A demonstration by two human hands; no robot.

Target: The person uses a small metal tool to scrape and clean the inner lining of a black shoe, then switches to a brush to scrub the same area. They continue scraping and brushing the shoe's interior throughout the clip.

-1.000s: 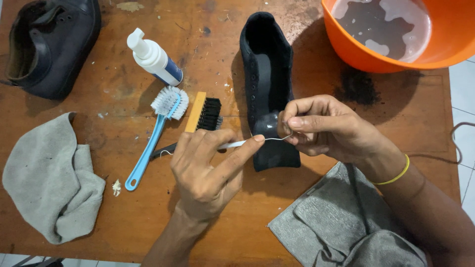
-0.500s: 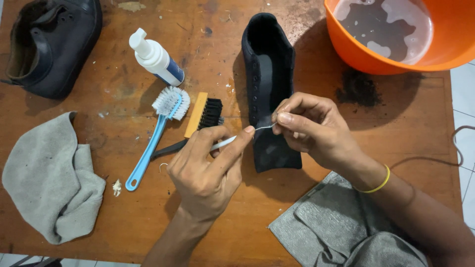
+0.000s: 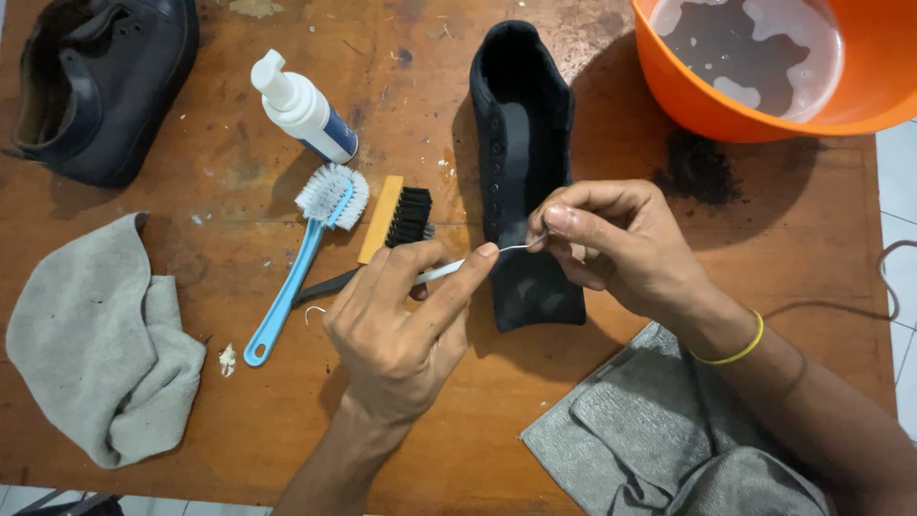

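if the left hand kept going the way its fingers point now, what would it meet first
The left hand points up and to the right, pinching a thin white tool. Straight on, it would likely first meet the right hand's fingertips over the black shoe, though depth is unclear.

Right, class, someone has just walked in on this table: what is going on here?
A person sits at a wooden table, both hands over a black shoe. The left hand and right hand pinch a thin white tool between them above the shoe's toe. Two brushes, a white bottle, grey cloths and an orange basin of water lie around.
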